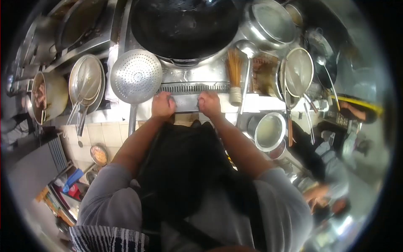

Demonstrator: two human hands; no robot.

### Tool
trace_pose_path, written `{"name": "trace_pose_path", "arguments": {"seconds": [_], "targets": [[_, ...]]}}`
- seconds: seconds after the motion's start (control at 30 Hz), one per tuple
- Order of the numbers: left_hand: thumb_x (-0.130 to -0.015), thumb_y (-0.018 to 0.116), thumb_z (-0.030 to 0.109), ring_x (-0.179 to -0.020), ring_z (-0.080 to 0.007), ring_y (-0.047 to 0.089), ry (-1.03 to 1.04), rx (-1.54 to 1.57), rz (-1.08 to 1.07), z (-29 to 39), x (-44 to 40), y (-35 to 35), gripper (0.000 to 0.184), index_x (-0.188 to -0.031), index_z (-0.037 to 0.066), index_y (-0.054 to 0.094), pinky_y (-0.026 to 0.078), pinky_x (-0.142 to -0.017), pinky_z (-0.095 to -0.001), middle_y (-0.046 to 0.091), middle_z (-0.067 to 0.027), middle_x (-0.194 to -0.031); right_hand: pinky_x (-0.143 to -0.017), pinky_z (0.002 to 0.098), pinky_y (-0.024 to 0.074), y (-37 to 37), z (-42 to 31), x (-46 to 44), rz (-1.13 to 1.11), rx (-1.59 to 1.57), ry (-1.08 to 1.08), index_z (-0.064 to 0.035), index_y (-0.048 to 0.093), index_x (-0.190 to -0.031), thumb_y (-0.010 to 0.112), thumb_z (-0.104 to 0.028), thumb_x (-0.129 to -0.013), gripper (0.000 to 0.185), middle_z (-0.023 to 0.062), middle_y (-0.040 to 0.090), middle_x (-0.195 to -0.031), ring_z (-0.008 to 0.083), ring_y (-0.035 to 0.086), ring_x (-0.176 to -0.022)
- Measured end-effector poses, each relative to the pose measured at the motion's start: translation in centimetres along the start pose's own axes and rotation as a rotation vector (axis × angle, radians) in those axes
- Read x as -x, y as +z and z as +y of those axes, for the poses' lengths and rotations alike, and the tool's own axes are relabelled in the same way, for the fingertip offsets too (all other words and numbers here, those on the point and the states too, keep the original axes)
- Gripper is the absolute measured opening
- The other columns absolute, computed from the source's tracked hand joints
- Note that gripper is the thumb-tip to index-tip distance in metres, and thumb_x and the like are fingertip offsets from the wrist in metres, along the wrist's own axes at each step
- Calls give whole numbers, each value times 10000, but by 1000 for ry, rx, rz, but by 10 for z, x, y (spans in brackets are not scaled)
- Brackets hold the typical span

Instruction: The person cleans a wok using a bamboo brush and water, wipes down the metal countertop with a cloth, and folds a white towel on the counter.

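Seemingly bracing, we rest left grip [163,105] and right grip [209,104], curled fist-like, against the table [187,76] our side of the wok [184,29]; any reach would call for uncurling.

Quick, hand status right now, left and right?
Left hand: closed at the stove's front edge; whether it grips anything is unclear.
Right hand: closed there too; any grip unclear.

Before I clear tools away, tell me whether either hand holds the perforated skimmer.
No, the left hand and right hand are at the metal edge, and the skimmer lies left of both.
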State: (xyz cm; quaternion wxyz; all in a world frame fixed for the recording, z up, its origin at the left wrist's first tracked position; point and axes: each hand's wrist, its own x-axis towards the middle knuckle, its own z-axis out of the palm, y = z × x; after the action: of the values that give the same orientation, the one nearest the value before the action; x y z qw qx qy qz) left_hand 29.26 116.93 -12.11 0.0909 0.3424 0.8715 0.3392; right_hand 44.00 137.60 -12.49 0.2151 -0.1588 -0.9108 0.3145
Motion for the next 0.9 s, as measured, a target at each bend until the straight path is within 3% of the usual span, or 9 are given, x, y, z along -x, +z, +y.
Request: {"name": "trace_pose_path", "arguments": {"seconds": [0.17, 0.2, 0.3, 0.4, 0.43, 0.5, 0.63, 0.77, 0.9], "targets": [[-835, 625, 136, -941, -459, 642, -14, -17, -10, -9, 4, 8, 253, -1075, 55, 635, 504, -880, -543, 688, -219, -989, -940, 480, 481, -55, -45, -1, 164, -43, 12, -79, 665, -1094, 672, -87, -856, 238, 204, 619, -1084, 399, 578, -1067], [-859, 644, 132, -1002, -456, 633, -15, -52, -57, -4, 4, 2, 343, -1184, 24, 621, 501, -916, -528, 670, -246, -1082, -993, 499, 457, -64, -39, 17, 226, 20, 2, -43, 603, -1264, 703, -113, -878, 405, 227, 574, -1226, 424, 535, -1142], [-893, 664, 135, -1129, -456, 605, 204, -75, 118, 31, 11, -29, 469, -1324, -17, 562, 483, -990, -512, 627, -277, -1244, -1012, 518, 426, -112, -30, 71, 377, 305, 225, 13, 545, -1302, 749, -182, -848, 534, 222, 575, -1240, 412, 525, -1171], [-900, 687, 108, -1271, -455, 553, 297, -6, 46, 59, 24, -77, 550, -1399, -37, 508, 435, -1095, -499, 577, -269, -1385, -1008, 522, 479, -114, 17, 139, 143, 473, 724, -41, 440, -1470, 794, -328, -824, 790, 231, 588, -1264, 435, 575, -1187], [-892, 694, 98, -1291, -456, 548, 309, 44, 32, 66, 29, -91, 541, -1388, -32, 519, 424, -1115, -498, 580, -264, -1392, -965, 537, 523, -123, 34, 150, -27, 49, 1101, -74, 474, -1449, 774, -324, -858, 709, 248, 627, -1253, 449, 628, -1162], [-872, 708, 75, -1291, -444, 552, 293, -37, 34, 57, 40, -123, 548, -1378, -33, 526, 422, -1124, -487, 593, -252, -1375, -935, 554, 540, -126, 62, 166, -172, 236, 1080, -76, 509, -1417, 754, -297, -887, 625, 256, 654, -1234, 456, 655, -1147], [-839, 723, 102, -1219, -448, 558, 236, -212, 183, 23, 57, -175, 524, -1316, -26, 547, 446, -1071, -509, 598, -243, -1302, -909, 550, 507, -135, 29, 129, 270, 576, 612, -51, 512, -1451, 775, -384, -893, 701, 285, 592, -1177, 476, 600, -1046], [-856, 717, 289, -1150, -479, 575, -157, -384, 120, -42, 98, -165, 608, -1330, -38, 526, 481, -1017, -544, 586, -279, -1224, -960, 549, 523, -123, 0, 41, 51, 477, 759, -67, 401, -1534, 754, -454, -867, 848, 282, 570, -1251, 471, 605, -1138], [-860, 686, 239, -1158, -493, 633, -294, -207, -178, -51, 125, -162, 682, -1447, -34, 470, 523, -997, -521, 645, -322, -1251, -978, 540, 551, -84, 59, 24, -179, 391, 834, -69, 381, -1508, 720, -454, -884, 807, 307, 532, -1372, 501, 630, -1184]]}}
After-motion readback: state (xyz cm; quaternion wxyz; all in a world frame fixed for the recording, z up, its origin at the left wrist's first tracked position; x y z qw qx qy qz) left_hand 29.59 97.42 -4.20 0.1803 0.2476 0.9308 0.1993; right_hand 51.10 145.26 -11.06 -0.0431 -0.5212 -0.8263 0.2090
